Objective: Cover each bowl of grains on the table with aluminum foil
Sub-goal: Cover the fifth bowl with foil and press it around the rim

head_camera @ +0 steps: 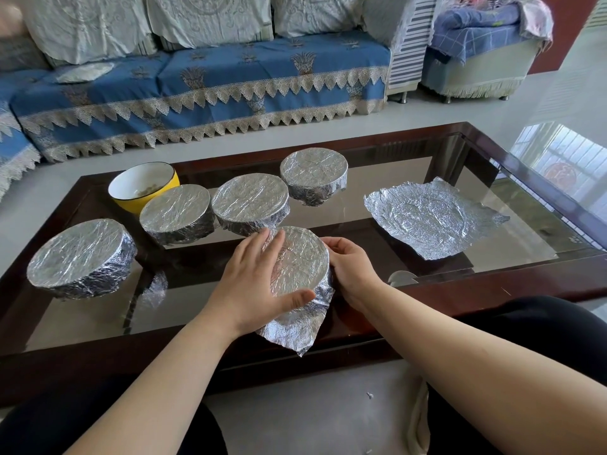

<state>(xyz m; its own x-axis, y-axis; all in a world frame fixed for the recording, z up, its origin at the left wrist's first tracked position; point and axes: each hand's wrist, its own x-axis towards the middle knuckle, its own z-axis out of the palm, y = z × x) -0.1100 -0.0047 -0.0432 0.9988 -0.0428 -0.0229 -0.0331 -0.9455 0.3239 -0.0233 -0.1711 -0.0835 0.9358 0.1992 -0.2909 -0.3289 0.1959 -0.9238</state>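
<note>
- Foil on the near bowl, lower centre of the frame, is only half tucked: a loose flap hangs off the front over the tabletop edge. Looks like it could tear or spring back up if it gets yanked instead of folded under.
- Left hand lies flat on the foil lid, fingers straight and pressing. Too much push probably dents the foil into the grains.
- Right hand curls round the bowl's right side, gripping the foil skirt.
- This bowl sits near the tabletop's front edge, so a hard shove might slide it on the glass.
- Four wrapped bowls crowd just behind and left, little elbow room.
- Yellow bowl, upper left, is uncovered; the spare foil sheet lies well apart at right, a reach across.
</note>
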